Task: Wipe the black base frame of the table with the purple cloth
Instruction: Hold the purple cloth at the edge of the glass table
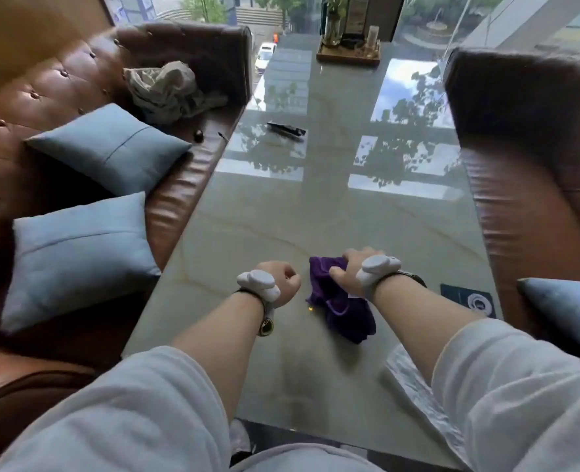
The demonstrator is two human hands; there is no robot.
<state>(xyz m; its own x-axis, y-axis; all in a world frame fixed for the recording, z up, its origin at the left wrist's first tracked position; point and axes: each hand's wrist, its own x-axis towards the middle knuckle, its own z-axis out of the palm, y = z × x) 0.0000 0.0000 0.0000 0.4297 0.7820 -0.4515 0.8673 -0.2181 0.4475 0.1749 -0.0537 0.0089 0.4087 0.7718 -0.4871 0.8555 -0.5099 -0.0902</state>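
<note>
Purple and crumpled, the soft cloth [341,301] lies on the near part of a long, glossy, pale green stone-patterned tabletop [315,206], which mirrors window panes and leafy branches. The person's right hand [355,272] rests on the cloth's far end with the fingers curled down into the fabric, clamped on it, while the rest of the cloth trails back toward the person under the bare forearm. The left hand [280,282] sits just beside the cloth, apart from it, balled into a loose fist with nothing seen in it. Each wrist carries a pale grey, rounded strap-on device [259,284] — and both forearms come out of pushed-up light grey sleeves [138,413]. The table's black base frame is barely visible; only a dark strip under the near edge shows, too unclear to tell. To the left runs a brown, button-tufted leather sofa [26,103] bearing two square blue-grey cushions [77,257] and a bundled grey rag [169,90]. A second brown leather seat [533,137] stands along the table's right side, with another blue-grey cushion at its near end. Farther up the tabletop lies a flat black packet [286,130], and at the far end — against the window — a wooden tray [348,57] holds glass vessels.
</note>
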